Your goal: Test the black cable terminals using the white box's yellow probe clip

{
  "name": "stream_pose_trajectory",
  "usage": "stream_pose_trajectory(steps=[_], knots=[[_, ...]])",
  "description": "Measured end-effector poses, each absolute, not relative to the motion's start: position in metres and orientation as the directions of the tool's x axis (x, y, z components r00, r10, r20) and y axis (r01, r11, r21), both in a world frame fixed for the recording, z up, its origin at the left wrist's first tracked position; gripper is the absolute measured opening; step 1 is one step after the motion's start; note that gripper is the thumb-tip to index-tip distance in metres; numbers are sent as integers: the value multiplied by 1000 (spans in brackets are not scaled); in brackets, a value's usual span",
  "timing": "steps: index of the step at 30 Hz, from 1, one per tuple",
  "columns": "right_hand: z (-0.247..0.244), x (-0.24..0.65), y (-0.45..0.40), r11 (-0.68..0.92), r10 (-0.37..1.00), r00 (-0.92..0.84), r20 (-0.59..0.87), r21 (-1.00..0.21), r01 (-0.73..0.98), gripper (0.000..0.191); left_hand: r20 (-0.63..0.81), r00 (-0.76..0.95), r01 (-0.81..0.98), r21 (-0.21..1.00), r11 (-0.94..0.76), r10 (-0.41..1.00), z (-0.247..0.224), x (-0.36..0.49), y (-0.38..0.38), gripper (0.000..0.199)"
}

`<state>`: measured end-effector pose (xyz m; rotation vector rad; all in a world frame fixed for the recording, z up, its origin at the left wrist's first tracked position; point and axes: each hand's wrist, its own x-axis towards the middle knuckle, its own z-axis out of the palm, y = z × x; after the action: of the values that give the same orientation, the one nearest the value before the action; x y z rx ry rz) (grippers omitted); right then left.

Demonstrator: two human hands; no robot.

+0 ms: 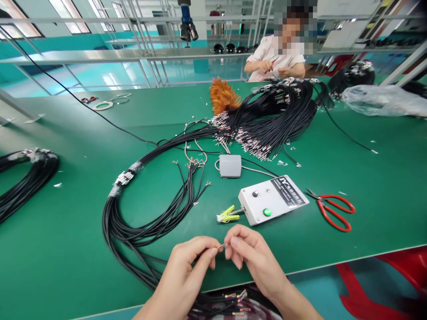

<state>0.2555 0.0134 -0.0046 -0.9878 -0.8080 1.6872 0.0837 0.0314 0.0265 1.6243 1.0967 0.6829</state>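
Between thumb and forefinger, my left hand (191, 266) pinches the end of a black cable, from which thin coloured wires (221, 246) stick out. My right hand (251, 255) closes its fingertips on the tips of those wires. A bundle of black cables (133, 231) curves around to the left of my hands, bound with clear wrap. Just beyond my fingers sits a white box (273, 200) with a knob, a lit green button and a yellow-green clip (228, 215) on its shaft. More cable ends (237, 298) lie below my hands, near the table edge.
Red-handled scissors (336, 211) lie right of the box. Behind it are a grey pedal-like block (230, 166), a large cable heap (280, 115) and an orange duster (223, 97). Another cable coil (30, 178) is at left. A person (276, 58) sits across the green table (376, 191).
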Motion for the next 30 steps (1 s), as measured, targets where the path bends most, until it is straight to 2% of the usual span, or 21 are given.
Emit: stream_pose_trajectory(steps=[10,18,22,26,30], knots=[[-5,246,14,-331,943,-182,-277,-813,-479,32,-135,447,302,953,-7,884,22,82,31,28],[-15,239,4,-319,947,-132,-293,-805,-500,32,-225,420,261,958,121,879,18,82,29,29],[-14,241,6,-250,968,-75,-241,-870,-424,31,-218,427,247,962,119,877,18,83,30,23],[-11,240,9,-255,967,-61,-248,-915,-314,33,-189,433,228,969,95,881,17,83,30,30],[-12,238,10,-247,969,-61,-239,-940,-237,35,-227,446,161,972,172,866,15,84,30,29]])
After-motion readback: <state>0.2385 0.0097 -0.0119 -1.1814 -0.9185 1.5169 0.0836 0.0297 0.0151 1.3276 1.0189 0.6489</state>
